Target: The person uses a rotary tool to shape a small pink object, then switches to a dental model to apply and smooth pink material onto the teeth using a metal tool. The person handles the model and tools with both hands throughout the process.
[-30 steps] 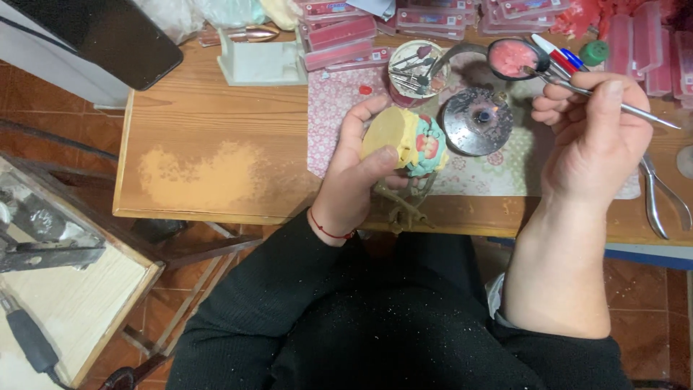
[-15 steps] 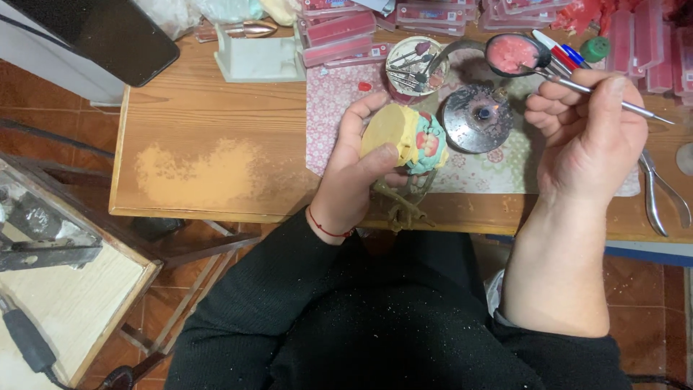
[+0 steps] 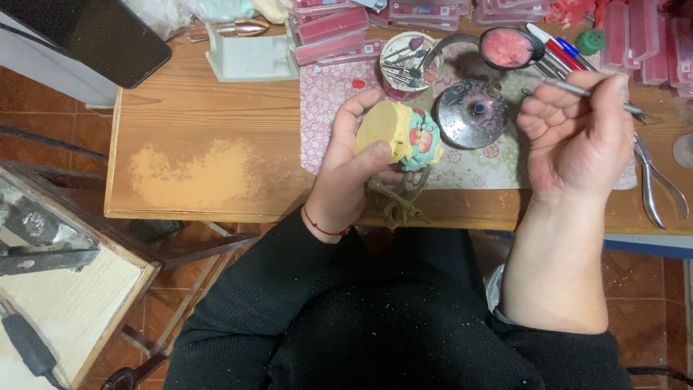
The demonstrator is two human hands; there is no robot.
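The right hand (image 3: pixel 577 137) has tilted its metal tool (image 3: pixel 588 92) slightly flatter.

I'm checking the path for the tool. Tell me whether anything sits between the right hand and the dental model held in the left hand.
Nothing visible blocks it. The right hand holds a thin metal instrument above the table; the round metal dish lies below that gap, beside the dental model in the left hand.
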